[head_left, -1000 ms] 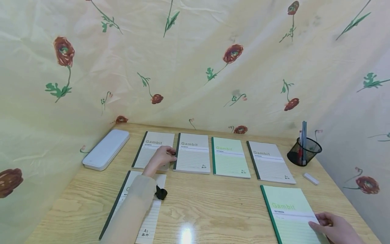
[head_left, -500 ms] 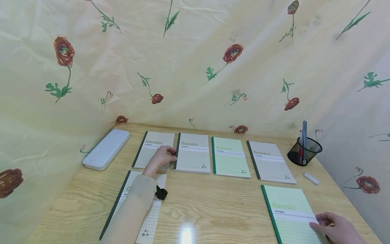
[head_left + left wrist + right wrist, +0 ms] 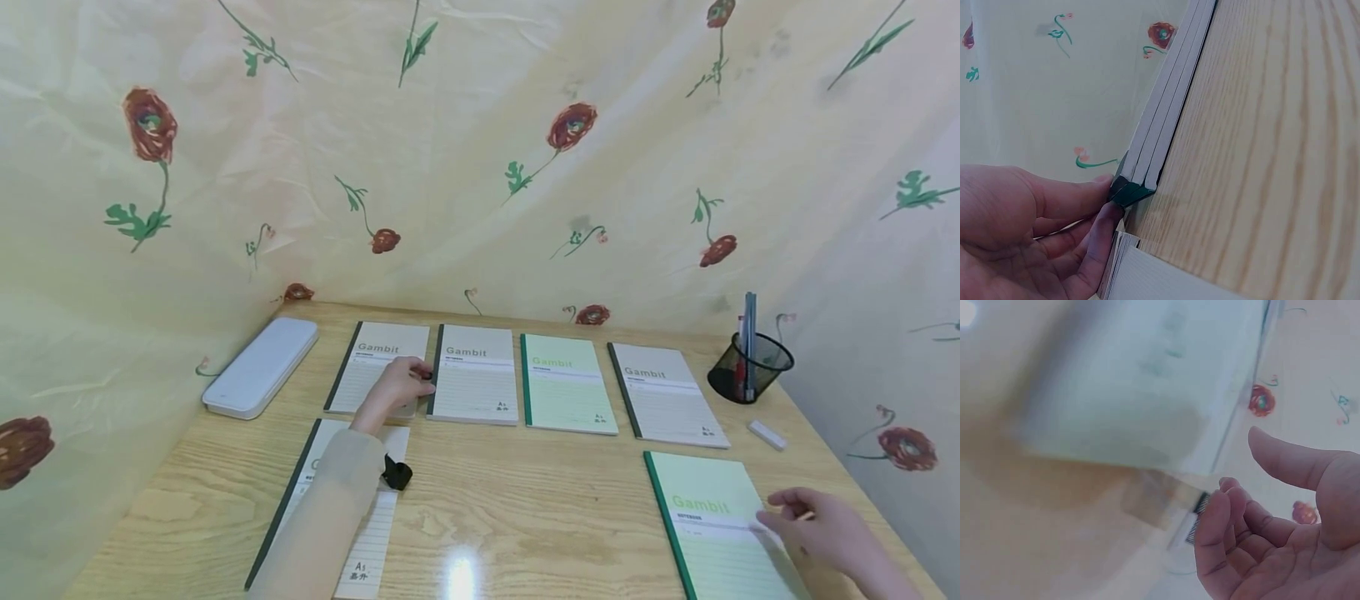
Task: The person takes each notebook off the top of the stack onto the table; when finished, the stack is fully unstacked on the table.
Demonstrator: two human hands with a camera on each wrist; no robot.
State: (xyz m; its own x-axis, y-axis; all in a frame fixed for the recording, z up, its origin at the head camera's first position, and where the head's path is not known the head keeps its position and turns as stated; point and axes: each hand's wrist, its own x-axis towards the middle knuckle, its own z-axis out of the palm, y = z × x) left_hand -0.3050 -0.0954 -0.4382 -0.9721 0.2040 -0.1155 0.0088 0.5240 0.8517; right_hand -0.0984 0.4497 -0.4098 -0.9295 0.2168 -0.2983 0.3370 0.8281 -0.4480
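The right hand (image 3: 817, 525) has just been lifted from the front green book (image 3: 720, 542). Half a second ago the thumb was laid on the cover near its right edge; now the hand is held just above that edge, and a shadow is cast by it on the cover. Nothing is held in it: in the right wrist view the thumb is spread well away from the loosely bent fingers, though the background there is blurred. The book is left flat on the table (image 3: 540, 500) at the near right, in almost the same place, so it is judged to be no longer steadied or shifted; whether its handling is finished cannot be told.

The left hand (image 3: 397, 385) is not visibly moved. Its grip is narrow: the spine corner of the second book (image 3: 480, 392) in the back row is pinched between thumb and forefinger. In the left wrist view, several layers are seen at that corner, so a small stack seems to be held there. The first book (image 3: 393, 340) is partly covered by the hand, and the front left book (image 3: 367, 533) is crossed by the sleeve (image 3: 330, 508).
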